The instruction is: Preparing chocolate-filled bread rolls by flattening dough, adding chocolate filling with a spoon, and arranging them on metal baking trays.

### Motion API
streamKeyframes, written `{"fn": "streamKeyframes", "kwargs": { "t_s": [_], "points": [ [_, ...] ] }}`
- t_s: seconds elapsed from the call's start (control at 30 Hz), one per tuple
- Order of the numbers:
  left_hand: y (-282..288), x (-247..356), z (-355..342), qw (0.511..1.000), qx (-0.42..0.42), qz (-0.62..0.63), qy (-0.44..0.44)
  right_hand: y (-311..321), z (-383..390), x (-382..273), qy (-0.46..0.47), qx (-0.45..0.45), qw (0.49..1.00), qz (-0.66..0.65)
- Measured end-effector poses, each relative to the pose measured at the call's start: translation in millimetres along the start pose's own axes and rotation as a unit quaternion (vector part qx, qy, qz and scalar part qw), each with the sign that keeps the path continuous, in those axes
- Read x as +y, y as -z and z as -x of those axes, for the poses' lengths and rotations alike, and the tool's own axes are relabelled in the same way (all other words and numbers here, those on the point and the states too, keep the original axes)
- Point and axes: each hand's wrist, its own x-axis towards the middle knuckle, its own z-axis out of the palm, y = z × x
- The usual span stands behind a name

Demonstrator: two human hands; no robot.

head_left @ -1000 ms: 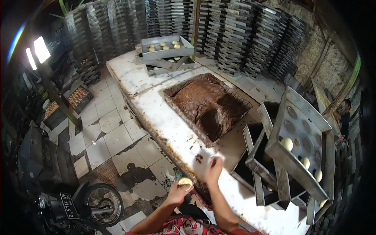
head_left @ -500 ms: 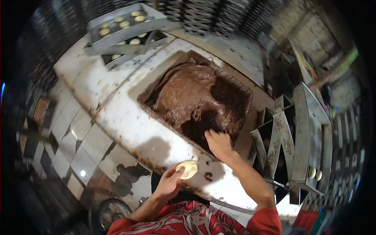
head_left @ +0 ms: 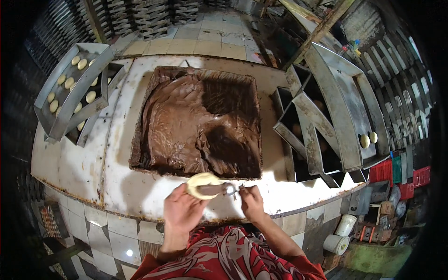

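My left hand [head_left: 182,207] holds a flattened pale dough round [head_left: 197,183] in its fingertips at the front of the marble-like white table [head_left: 70,163]. My right hand [head_left: 252,203] is closed on the handle of a small metal spreading tool [head_left: 230,189], whose brown-smeared end lies across the dough. Just beyond both hands is a large square tray [head_left: 255,116] heaped with glossy brown paste [head_left: 175,116], with two dark hollows scooped out on its right side.
Stacked metal trays [head_left: 60,109] with several dough balls [head_left: 90,97] stand at the left. More crisscrossed trays [head_left: 345,116] stand at the right, a few balls on the top one. Tray stacks [head_left: 154,21] line the back. Buckets [head_left: 345,226] and crates [head_left: 380,172] sit right of the table.
My right hand has moved from the paste back to the dough, now with the tool showing and brown paste on the round. The left hand has turned palm-up. The view has turned toward the table.
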Motion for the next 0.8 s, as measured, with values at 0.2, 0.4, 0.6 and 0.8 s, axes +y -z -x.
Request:
{"fn": "streamKeyframes", "kwargs": {
  "t_s": [0.2,0.4,0.6,0.8],
  "points": [
    [16,-25,31,0.979,-0.063,-0.166,-0.099,6,47,55,-0.175,0.027,0.983,-0.038],
    [68,-153,32,0.976,-0.134,-0.047,-0.166,80,25,38,-0.094,-0.048,0.991,-0.081],
    [71,-260,66,0.974,0.023,-0.171,-0.147,139,24,20,-0.085,-0.504,0.754,-0.413],
    [88,-334,96,0.954,0.108,0.047,-0.276,188,108,32,0.353,-0.277,0.879,-0.163]
  ]
}}
